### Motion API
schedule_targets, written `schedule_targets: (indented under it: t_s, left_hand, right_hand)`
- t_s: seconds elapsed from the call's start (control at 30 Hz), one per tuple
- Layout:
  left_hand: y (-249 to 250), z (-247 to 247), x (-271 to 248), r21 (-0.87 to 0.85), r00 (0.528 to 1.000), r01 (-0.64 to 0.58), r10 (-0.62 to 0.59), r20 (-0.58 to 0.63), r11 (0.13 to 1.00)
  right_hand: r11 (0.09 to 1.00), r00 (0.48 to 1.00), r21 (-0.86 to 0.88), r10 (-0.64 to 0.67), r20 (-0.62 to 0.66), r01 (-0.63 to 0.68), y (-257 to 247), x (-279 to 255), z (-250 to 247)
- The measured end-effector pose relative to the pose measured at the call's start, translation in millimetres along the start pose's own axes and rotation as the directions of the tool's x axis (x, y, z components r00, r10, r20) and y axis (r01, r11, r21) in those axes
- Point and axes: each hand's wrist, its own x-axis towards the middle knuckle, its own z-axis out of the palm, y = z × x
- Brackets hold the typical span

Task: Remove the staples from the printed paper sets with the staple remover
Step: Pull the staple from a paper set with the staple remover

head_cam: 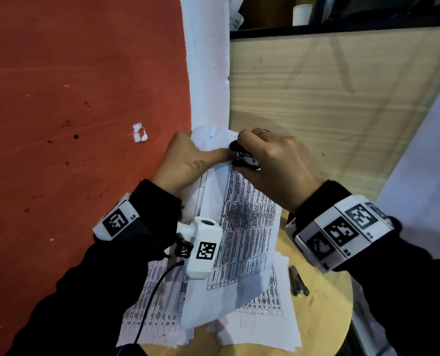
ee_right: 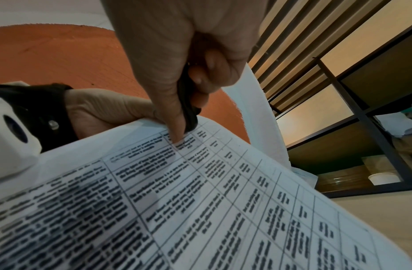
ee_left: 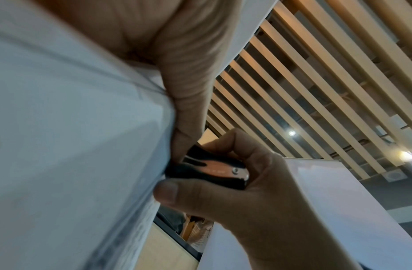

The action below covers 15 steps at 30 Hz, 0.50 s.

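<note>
A printed paper set (head_cam: 242, 222) with tables of text is lifted off the table. My left hand (head_cam: 188, 160) grips its top corner, thumb (ee_left: 188, 102) lying over the front sheet (ee_left: 73, 146). My right hand (head_cam: 270, 160) squeezes the black and metal staple remover (head_cam: 244, 158) at that same corner. In the left wrist view the staple remover (ee_left: 214, 171) meets the paper's edge. In the right wrist view my right hand's thumb (ee_right: 175, 117) presses the printed paper set (ee_right: 200, 201), with the staple remover (ee_right: 188, 111) behind it. The staple itself is hidden.
More printed sheets (head_cam: 260, 322) lie spread on the round wooden table (head_cam: 324, 312). A dark pen (head_cam: 299, 280) lies to the right of them. A red wall (head_cam: 72, 111) is on the left and a wooden panel (head_cam: 342, 98) is ahead.
</note>
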Motion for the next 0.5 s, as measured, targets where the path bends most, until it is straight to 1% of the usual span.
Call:
schedule_targets:
  t_s: [0.07,0.13,0.27,0.37,0.43,0.5]
  left_hand:
    - [-2.1,-0.5,0.1,-0.012,0.999,0.002,-0.001,0.037,1.000]
    - [-2.3,0.3,-3.2,-0.013,0.999,0.004,-0.003,0.050,1.000]
    - [-0.6,-0.6,-6.8,-0.064,0.996,0.007,-0.001,0.085,0.998]
    - [-1.3,-3.4,-5.0,-0.143,0.989,0.061,-0.040,0.143,0.988]
    - [-1.7,-5.9,-4.3,-0.173,0.979,0.088,-0.054,0.194,0.981]
    - [-0.5,-8.4,-4.2,-0.191,0.969,0.099,-0.051,0.242,0.977]
  right_hand:
    - [1.000,1.000,-0.018,-0.009,0.010,0.009,0.7,-0.6,-0.1]
    - [1.000,1.000,-0.024,-0.014,0.011,0.014,1.2,-1.7,1.0]
    - [1.000,1.000,0.004,-0.012,-0.017,0.012,2.4,-1.7,1.7]
    - [0.998,0.999,0.058,-0.017,-0.040,0.019,3.9,-1.4,1.0]
    - [0.995,0.999,0.101,0.009,-0.043,-0.005,4.3,-2.4,1.4]
    - [0.985,0.997,0.162,0.064,-0.046,-0.056,5.1,-4.3,1.5]
